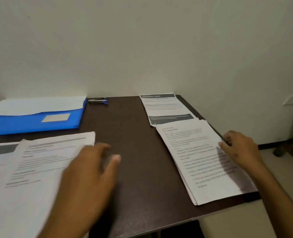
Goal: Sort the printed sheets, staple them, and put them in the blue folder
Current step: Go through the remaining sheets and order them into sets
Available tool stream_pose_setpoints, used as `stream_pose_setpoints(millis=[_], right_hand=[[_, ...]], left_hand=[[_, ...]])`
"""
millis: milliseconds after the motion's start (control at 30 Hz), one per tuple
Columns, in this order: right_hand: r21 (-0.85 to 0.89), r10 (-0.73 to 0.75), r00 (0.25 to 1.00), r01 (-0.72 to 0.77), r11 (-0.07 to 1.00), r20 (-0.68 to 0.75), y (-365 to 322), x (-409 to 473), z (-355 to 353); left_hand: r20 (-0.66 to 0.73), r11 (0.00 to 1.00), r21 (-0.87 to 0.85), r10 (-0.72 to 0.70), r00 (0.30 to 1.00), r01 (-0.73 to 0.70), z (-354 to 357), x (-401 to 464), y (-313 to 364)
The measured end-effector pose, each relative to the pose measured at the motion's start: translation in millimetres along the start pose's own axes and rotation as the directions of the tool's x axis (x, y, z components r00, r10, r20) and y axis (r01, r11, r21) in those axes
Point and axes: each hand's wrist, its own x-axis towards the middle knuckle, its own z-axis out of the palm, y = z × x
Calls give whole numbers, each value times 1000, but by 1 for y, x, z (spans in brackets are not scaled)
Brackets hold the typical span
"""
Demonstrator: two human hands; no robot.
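currently the right hand (240, 148) is pinching the right stack (202, 157) at its edge; left hand (90, 170) is hovering, fingers loose. sheets look light, floppy; folder (30, 122) and stapler (97, 101) are lying on the tabletop (133, 152).

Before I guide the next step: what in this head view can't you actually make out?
- Left hand: motion-blurred; contact with the left sheets unclear.
- Left sheets: cut off by the left and bottom edges; text smeared.
- Right stack: sheet count unreadable; right hand and its shadow cover the edge.
- Stapler: too small to tell if loaded.
- Blue folder: left end cut off; contents mostly hidden.
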Motion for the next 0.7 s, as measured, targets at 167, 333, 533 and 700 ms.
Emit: stream_pose_setpoints(millis=[167, 333, 533, 700], right_hand=[[86, -1, 999, 5, 996, -41, 7, 0, 5], [158, -8, 1000, 8, 987, 5, -3, 4, 6], [300, 61, 991, -95, 949, 120, -2, 6, 3], [684, -52, 998, 70, 726, -47, -20, -20, -28]], left_hand=[[196, 1000, 11, 22, 980, -24, 97, 31, 88], [245, 1000, 29, -19, 969, 12, 141, 59, 120], [138, 987, -28, -155, 978, 160, 152, 72, 117], [-79, 944, -314, -131, 988, 100, 119, 72, 121]])
